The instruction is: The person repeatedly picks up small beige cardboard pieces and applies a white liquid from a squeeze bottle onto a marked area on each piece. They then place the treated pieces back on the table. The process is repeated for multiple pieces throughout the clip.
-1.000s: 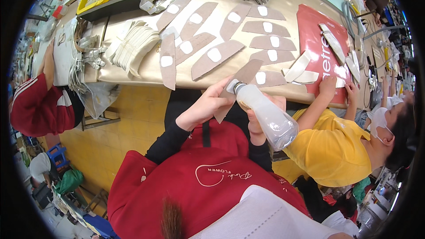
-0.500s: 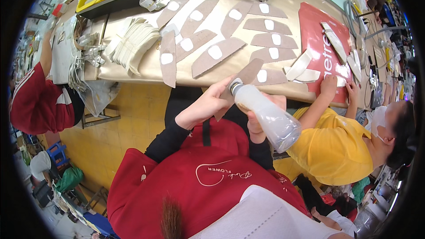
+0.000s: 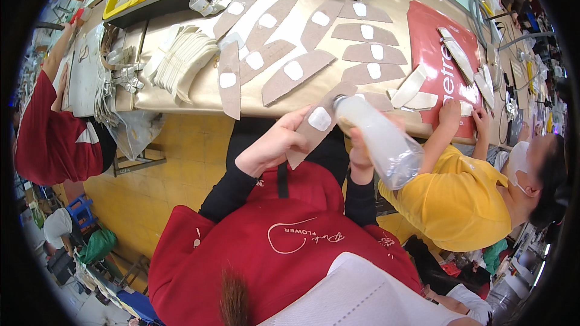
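My left hand (image 3: 273,145) holds a long tan cardboard-like cut piece (image 3: 314,125) with a white patch glued on it, just off the near edge of the worktable (image 3: 187,99). My right hand (image 3: 361,155) grips a clear plastic squeeze bottle (image 3: 382,142) of whitish liquid. The bottle is tilted, with its tip close to the top end of the piece. Both hands sit close together above my red apron.
Several more tan pieces with white patches (image 3: 296,72) lie spread over the table. A stack of white pieces (image 3: 181,60) sits at the left, and a red sheet (image 3: 444,60) at the right. A person in yellow (image 3: 465,193) works at my right, a person in red (image 3: 54,127) at my left.
The piece in my left hand has come up closer to the bottle tip. The bottle stays in my right hand, barely shifted.
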Motion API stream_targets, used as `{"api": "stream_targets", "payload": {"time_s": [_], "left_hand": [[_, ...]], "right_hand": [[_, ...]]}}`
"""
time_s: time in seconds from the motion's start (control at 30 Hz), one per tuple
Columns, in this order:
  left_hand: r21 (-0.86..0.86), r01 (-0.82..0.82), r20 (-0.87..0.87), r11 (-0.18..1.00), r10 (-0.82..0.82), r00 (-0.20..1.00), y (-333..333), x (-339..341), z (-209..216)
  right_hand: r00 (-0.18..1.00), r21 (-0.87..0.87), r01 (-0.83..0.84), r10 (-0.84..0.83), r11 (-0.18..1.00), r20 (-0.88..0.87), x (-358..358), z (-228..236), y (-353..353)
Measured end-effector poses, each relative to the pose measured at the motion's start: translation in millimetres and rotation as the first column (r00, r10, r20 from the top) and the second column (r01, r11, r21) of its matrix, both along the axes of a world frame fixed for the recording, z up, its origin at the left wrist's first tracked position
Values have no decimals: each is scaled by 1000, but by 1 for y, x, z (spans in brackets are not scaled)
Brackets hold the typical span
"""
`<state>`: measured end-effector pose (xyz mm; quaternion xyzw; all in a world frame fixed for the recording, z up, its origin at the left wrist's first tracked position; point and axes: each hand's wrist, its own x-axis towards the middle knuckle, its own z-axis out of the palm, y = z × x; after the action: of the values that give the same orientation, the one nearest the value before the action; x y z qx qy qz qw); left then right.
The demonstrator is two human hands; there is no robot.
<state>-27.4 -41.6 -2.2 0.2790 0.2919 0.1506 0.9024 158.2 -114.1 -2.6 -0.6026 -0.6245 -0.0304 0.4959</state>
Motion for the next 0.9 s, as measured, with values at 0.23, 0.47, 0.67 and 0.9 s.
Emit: {"api": "stream_targets", "payload": {"time_s": [0.23,0.47,0.67,0.9], "left_hand": [[-152,-209,151,966,232,961,19,-32,-11],[196,-337,-31,921,350,936,33,-62,-17],[304,-280,-135,911,332,934,40,-80,-26],[366,-316,-97,875,374,922,63,-71,-20]], "right_hand": [[455,287,542,12,790,-891,10,-8,9],[287,144,619,-51,772,-957,32,-19,-14],[208,75,562,-53,824,-977,17,-30,-21],[235,94,478,-24,873,-972,2,-29,-21]]}}
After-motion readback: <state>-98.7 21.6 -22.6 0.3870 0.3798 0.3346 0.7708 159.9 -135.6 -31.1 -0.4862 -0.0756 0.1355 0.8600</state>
